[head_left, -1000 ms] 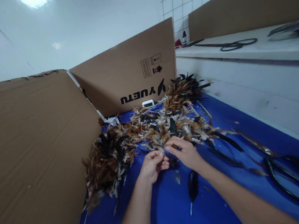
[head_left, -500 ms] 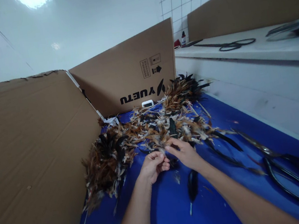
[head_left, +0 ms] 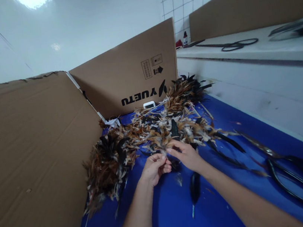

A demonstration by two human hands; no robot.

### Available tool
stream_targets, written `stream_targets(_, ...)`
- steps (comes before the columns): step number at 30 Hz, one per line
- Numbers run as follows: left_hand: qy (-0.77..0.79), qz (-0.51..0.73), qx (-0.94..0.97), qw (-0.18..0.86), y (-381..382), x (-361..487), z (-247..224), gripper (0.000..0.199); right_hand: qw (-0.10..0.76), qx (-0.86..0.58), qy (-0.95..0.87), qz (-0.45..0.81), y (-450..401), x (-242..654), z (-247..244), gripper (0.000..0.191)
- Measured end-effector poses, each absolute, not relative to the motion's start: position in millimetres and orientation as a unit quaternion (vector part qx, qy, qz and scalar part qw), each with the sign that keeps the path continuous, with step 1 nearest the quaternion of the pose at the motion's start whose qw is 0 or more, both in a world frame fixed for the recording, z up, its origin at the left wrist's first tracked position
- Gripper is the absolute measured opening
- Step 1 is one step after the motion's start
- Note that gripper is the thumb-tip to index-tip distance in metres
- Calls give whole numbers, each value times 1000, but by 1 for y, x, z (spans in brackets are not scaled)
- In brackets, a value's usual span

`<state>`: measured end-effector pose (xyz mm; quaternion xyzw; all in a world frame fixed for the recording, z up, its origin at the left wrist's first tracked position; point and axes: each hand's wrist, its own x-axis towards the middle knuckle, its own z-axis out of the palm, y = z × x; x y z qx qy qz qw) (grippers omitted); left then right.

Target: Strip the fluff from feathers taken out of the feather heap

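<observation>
My left hand [head_left: 156, 168] has thumb and forefinger pinched together on a small feather [head_left: 164, 151], whose fluffy pale part shows above the fingertips. Close beside it, my right hand [head_left: 186, 156] curls thumb and fingers together at that same feather; its exact grip is partly hidden. Just beyond both hands spreads a loose heap of brown, white and black feathers [head_left: 148, 129]. Below the right wrist lies a single black feather [head_left: 195, 190] with a pale quill end. A small grey tuft of down [head_left: 178, 179] rests on the blue surface between the forearms.
Large black-handled scissors [head_left: 271, 153] lie at the right on the blue surface [head_left: 195, 224]. A brown feather bunch [head_left: 105, 165] stands left; another bunch [head_left: 187, 89] sits at the back. Cardboard panels [head_left: 128, 71] wall the left and back. Behind the heap is a small white display [head_left: 149, 105].
Both hands stay almost in place, still together at the feather. The view has shifted very slightly; nothing else visibly moves.
</observation>
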<state>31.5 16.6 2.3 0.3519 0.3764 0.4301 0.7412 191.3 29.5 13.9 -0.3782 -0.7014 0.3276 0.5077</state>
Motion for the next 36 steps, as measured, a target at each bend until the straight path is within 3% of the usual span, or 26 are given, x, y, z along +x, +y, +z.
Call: stream_targets(36,370,421,347,752,17,32,2,31,508,-383,-687,351,28,188,13,15)
